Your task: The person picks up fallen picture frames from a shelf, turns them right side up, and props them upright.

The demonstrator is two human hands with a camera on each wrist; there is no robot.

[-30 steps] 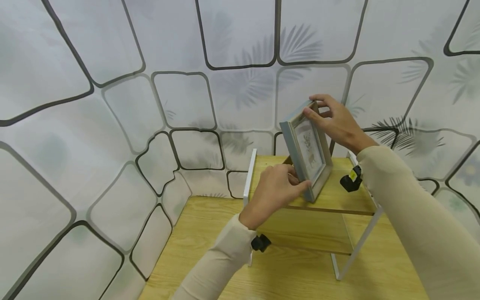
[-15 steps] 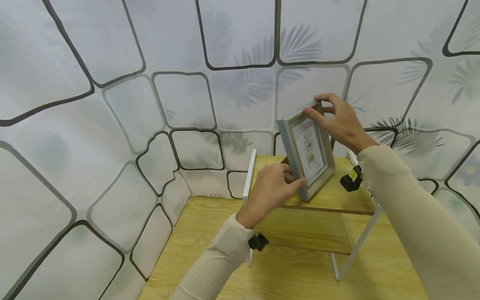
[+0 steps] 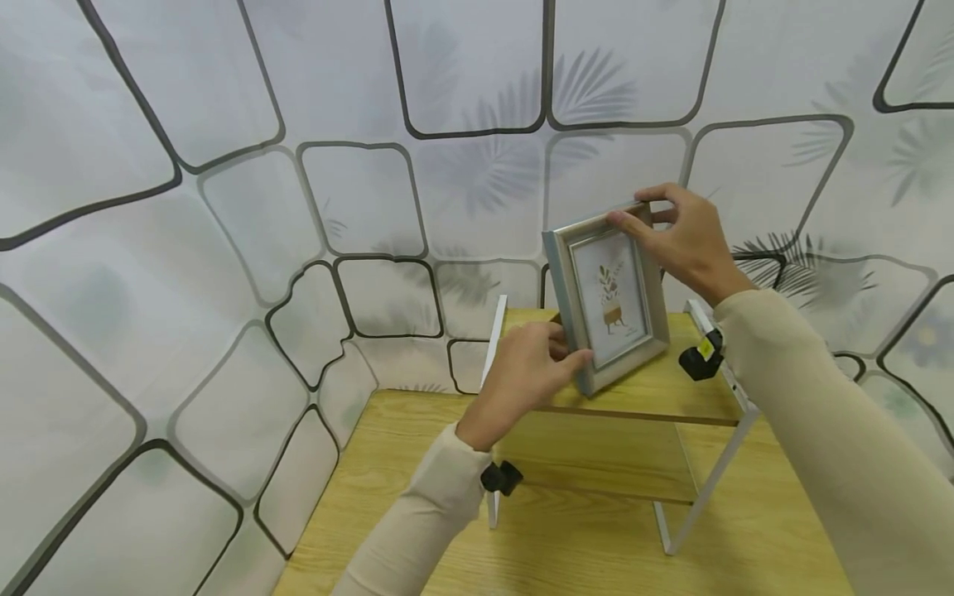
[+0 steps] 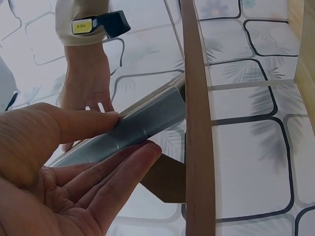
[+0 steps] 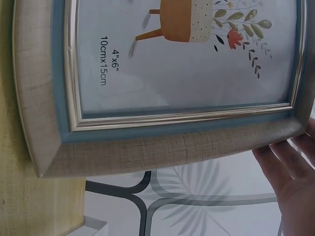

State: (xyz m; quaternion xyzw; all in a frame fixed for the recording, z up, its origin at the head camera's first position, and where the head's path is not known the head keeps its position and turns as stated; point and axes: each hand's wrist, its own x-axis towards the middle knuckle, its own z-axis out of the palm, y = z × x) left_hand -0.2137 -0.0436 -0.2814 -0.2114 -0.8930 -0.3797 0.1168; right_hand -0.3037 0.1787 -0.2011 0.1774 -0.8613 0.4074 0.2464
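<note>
A picture frame (image 3: 562,290) with a beige front and blue-grey sides stands tilted on the upper board of a small shelf (image 3: 689,397). My left hand (image 3: 522,368) pinches its lower left side between thumb and fingers. At the top right corner, my right hand (image 3: 686,244) grips it, thumb on the front and fingers behind. The insert (image 5: 187,78) shows a plant in an orange pot with legs and the print "10cmx15cm". Behind the frame a brown stand flap (image 4: 165,179) sticks out in the left wrist view.
White metal legs (image 3: 696,497) carry the shelf, which has a lower board (image 3: 596,463) too. It stands on a wooden tabletop (image 3: 402,447) in a corner. Patterned cloth walls (image 3: 477,199) rise close behind and to the left.
The picture frame has turned so its front faces me more. My left hand has shifted left with its edge, and my right hand slightly right with the top corner.
</note>
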